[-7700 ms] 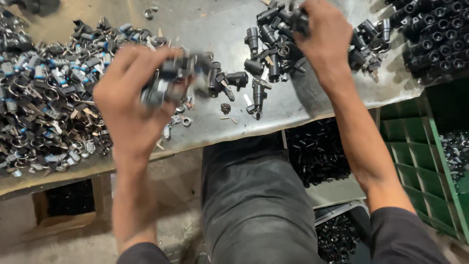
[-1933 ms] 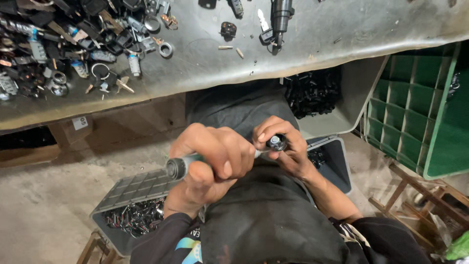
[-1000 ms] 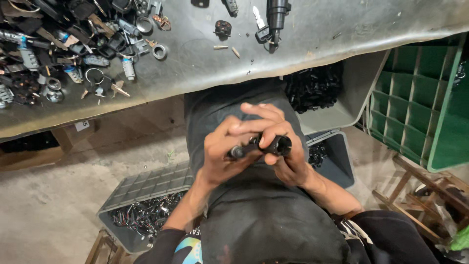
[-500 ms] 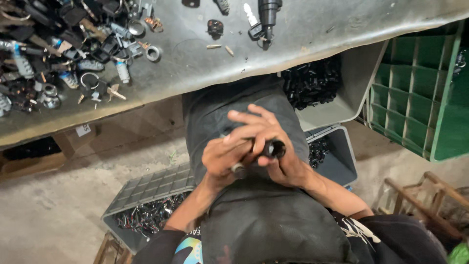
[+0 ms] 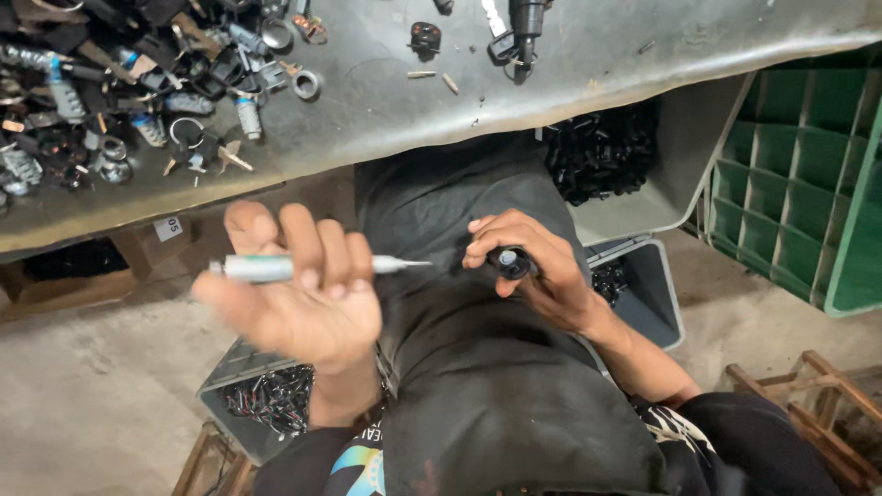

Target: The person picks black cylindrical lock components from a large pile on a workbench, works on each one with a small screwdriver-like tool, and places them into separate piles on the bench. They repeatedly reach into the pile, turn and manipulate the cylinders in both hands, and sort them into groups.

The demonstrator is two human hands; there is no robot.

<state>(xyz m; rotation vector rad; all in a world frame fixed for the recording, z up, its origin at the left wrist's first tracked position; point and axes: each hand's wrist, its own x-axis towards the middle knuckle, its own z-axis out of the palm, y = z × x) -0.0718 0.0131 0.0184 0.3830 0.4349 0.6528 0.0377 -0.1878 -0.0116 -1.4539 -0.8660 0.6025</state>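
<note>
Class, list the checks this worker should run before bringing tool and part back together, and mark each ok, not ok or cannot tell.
1. Left hand has a grip on the pale screwdriver: ok.
2. Right hand holds the small black part: ok.
3. Screwdriver tip apart from the part: ok.
4. Tip lined up with the part's centre: cannot tell.
5. Grey bin under the left hand: ok.

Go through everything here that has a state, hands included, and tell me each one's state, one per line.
Left hand: closed around a slim grey screwdriver, tip pointing right, clear of the part.
Right hand: gripping a small round black part over the lap.
Grey plastic bin: open, holding dark metal pieces.
Green plastic crate: compartments in view look empty.
</note>
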